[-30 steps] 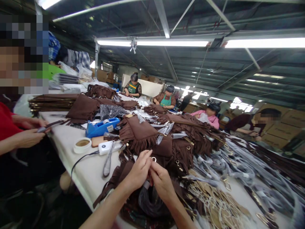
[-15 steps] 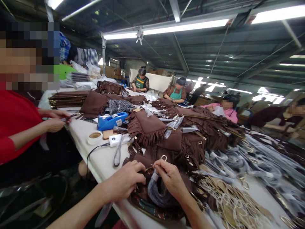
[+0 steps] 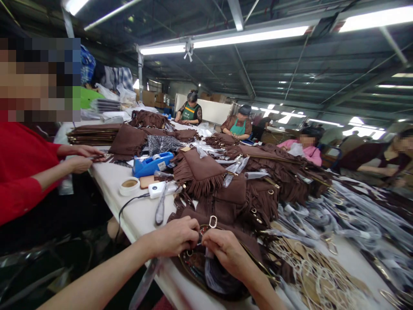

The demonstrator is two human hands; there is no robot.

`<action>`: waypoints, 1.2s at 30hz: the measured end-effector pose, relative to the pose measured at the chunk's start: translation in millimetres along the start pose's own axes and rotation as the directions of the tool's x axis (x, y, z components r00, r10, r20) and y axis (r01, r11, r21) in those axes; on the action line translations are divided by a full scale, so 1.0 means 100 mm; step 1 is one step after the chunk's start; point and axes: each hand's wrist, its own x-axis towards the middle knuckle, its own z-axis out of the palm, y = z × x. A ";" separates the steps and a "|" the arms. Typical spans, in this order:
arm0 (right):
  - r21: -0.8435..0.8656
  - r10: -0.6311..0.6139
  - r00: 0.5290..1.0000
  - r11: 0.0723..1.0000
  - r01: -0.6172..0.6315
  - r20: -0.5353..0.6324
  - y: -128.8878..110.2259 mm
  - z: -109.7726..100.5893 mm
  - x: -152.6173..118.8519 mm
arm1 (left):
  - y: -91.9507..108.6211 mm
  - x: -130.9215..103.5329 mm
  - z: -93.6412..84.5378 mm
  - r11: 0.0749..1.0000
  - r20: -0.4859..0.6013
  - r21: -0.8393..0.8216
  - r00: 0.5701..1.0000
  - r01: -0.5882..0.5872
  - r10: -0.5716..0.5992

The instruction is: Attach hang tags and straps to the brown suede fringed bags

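Note:
A brown bag lies open at the near edge of the table, its patterned lining showing inside. My left hand is closed at the left side of the bag's opening, fingers pinched at the rim. Just right of it, my right hand is closed on the end of a plastic-wrapped strap, whose loop hangs into the bag. A gold metal ring shows just above my right hand. The fingertips of both hands nearly meet, and small parts between them are hidden.
Fringed brown bags are heaped beyond. A blue tape dispenser, tape roll and white device sit left. Tan tags and wrapped straps lie right. A co-worker in red works at left; others sit farther off.
Both hands have moved closer together, my right one lower and left with the strap end. The wrapped strap sits deeper in the bag. The co-worker's hands at left have shifted right.

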 end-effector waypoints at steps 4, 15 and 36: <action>-0.034 -0.031 1.000 0.999 0.031 -0.004 0.03 0.06 0.00 | 0.09 -0.01 -0.06 0.997 0.043 0.075 0.999 -0.014 0.011; -0.032 0.066 0.997 0.997 -0.067 -0.029 -0.01 0.00 0.00 | 0.09 -0.04 0.08 0.971 -0.022 0.240 1.000 -0.006 0.012; -0.533 0.134 0.969 0.846 -0.003 0.208 -0.06 0.10 0.26 | 0.03 -0.17 0.40 0.909 -0.370 -0.417 0.912 0.009 -0.178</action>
